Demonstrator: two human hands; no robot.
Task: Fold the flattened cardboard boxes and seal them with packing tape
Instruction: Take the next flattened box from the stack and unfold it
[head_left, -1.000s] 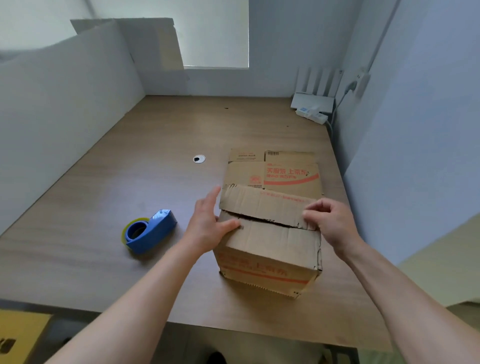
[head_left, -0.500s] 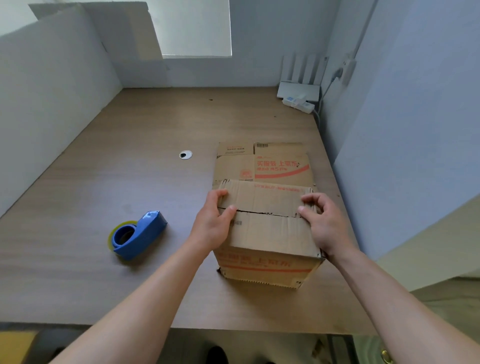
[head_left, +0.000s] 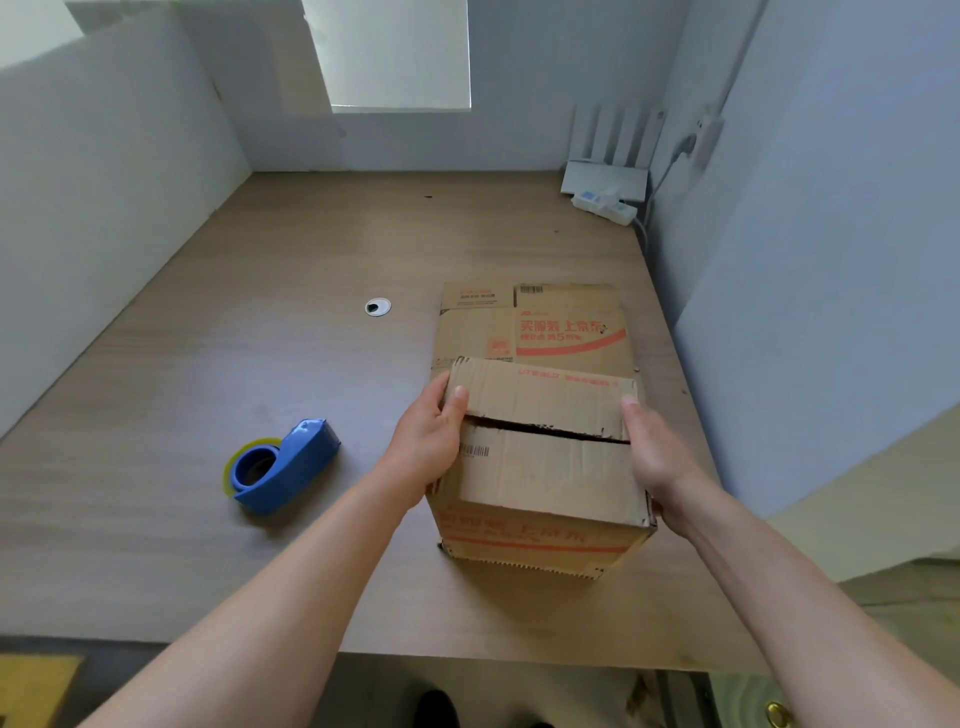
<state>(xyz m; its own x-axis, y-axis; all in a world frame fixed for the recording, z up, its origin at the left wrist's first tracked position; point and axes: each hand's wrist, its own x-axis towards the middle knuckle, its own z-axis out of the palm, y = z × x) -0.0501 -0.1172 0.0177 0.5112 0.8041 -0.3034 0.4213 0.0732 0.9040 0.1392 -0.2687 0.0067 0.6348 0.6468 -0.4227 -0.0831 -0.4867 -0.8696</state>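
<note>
Both hands are clasping the top of the brown cardboard box (head_left: 545, 519) with red print, one at each end. My left hand (head_left: 428, 447) is wrapping round its left edge, thumb lying on the far flap (head_left: 540, 397). My right hand (head_left: 657, 457) is hugging the right side, thumb on the same flap; its other fingers are hidden behind the box, so I cannot tell how they lie. I am holding this way to push the far flap down level with the near flap (head_left: 550, 478), because a dark gap is showing between them and tape will only bridge a closed seam.

That box is standing upright on the wooden tabletop (head_left: 260, 312), near its front edge. Just behind it, the second flattened cardboard box (head_left: 535, 332) with the same red print is lying flat, waiting its turn.

To my left, well apart from the box, the blue tape dispenser (head_left: 291, 467) with its yellowish roll is lying on its side, within what I judge to be easy reach of the left hand once the flaps are sitting flush. Farther back, a small round cable grommet (head_left: 377, 307) is set into the wood, and a white router (head_left: 605, 176) and power strip (head_left: 605, 205) are sitting in the far right corner.
</note>
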